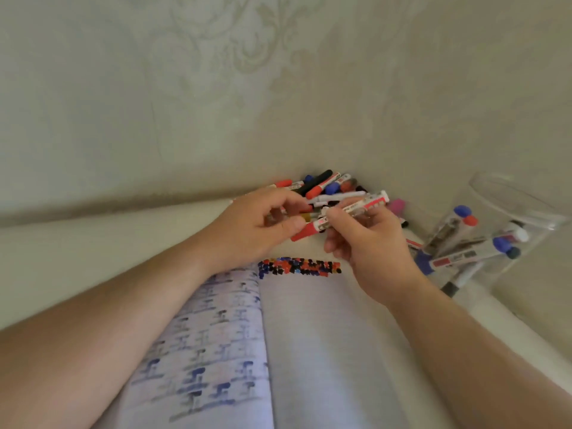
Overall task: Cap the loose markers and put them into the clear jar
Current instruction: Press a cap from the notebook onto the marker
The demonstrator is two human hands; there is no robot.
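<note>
So both hands are up over the marker pile w/ one red-capped marker (337,216) held between them. Right hand (368,243) has it around the middle of the barrel: thumb on the near side, the other fingers curled under and behind, so it's a proper clamp on the white labelled part. Marker sits at a slant, red cap end pointing down-left, plain butt end sticking out up-right past the knuckles.

Left hand (257,226) is at the cap end. Its thumb tip is right against the red cap, index curled over the top toward the barrel, so pinching at or just by the cap. Can't tell if the cap is seated all the way, the fingers cover the join.

Behind the hands, against the wall (216,103), is the pile of loose markers (325,185), red, blue and black caps mixed, lying every which way on the white surface (108,230).

The clear jar (507,224) is off to the right, well apart from the held marker, tilted or on its side, tbh hard to say which. Several markers are already in it, blue and red caps showing, ends poking out toward the hands.

Under the forearms there's an open notebook (309,335), left page full of blue-ish scribbles, plus a strip of red/blue/black dots (298,267) along the top edge.
</note>
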